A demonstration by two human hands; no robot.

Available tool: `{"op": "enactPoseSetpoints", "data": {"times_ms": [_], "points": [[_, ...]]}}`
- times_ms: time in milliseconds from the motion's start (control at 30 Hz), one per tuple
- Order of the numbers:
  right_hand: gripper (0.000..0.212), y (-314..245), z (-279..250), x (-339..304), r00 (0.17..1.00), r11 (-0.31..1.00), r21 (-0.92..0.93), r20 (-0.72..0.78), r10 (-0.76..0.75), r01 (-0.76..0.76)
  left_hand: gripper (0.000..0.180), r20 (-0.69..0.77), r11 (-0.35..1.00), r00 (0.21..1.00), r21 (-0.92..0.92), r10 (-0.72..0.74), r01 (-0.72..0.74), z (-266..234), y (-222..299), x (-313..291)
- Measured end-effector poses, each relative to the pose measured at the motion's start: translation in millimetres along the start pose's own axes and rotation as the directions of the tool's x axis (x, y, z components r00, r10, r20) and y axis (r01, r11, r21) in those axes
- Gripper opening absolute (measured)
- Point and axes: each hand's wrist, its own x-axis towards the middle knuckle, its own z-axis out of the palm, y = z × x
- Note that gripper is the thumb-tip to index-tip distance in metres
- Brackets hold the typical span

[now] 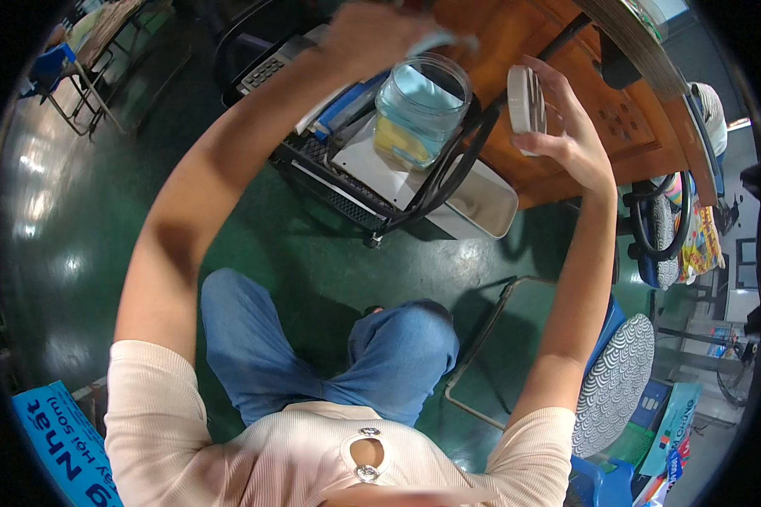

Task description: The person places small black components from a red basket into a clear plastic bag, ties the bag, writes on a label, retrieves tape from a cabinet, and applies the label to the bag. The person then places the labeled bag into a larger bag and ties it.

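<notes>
A clear wide-mouthed plastic jar stands open on the cart, with pale blue and yellow pieces inside. My left hand is just above and behind its mouth, smeared by motion. At those fingertips is a blurred pale blue piece whose kind I cannot make out. To the right of the jar, my right hand grips a round white screw lid, held on edge between thumb and fingers, apart from the jar.
Beneath the jar is a black mesh cart carrying a keypad device and blue folders. A white bin stands beside it. Wooden furniture rises behind. On the right are a patterned chair cushion and a metal chair frame.
</notes>
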Motion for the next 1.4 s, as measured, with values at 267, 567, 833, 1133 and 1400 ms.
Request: {"op": "enactPoseSetpoints", "data": {"times_ms": [267,567,833,1133,1400], "points": [[0.088,-3,57,80,0.924,0.919,-0.271,0.333,-0.189,0.286,0.039,0.496,-0.485,0.546,-0.856,-0.676,0.178,56,-1,-44],[0.076,13,87,89,0.947,0.889,-0.366,0.261,-0.187,0.276,0.039,0.533,-0.551,0.662,-0.807,-0.527,0.212,84,17,-34],[0.074,-36,163,77,0.833,0.642,-0.589,-0.533,0.148,-0.491,0.056,0.405,-0.398,0.677,-0.900,-0.615,0.178,120,8,-42],[0.067,-26,136,65,0.988,0.913,-0.403,-0.151,0.001,-0.063,0.057,0.036,0.391,0.845,-0.876,-0.533,0.284,166,-20,-73],[0.053,-160,92,-83,0.975,0.900,-0.401,-0.199,0.094,-0.169,0.034,0.416,-0.184,0.419,-0.851,-0.807,0.491,-46,2,-185]]}}
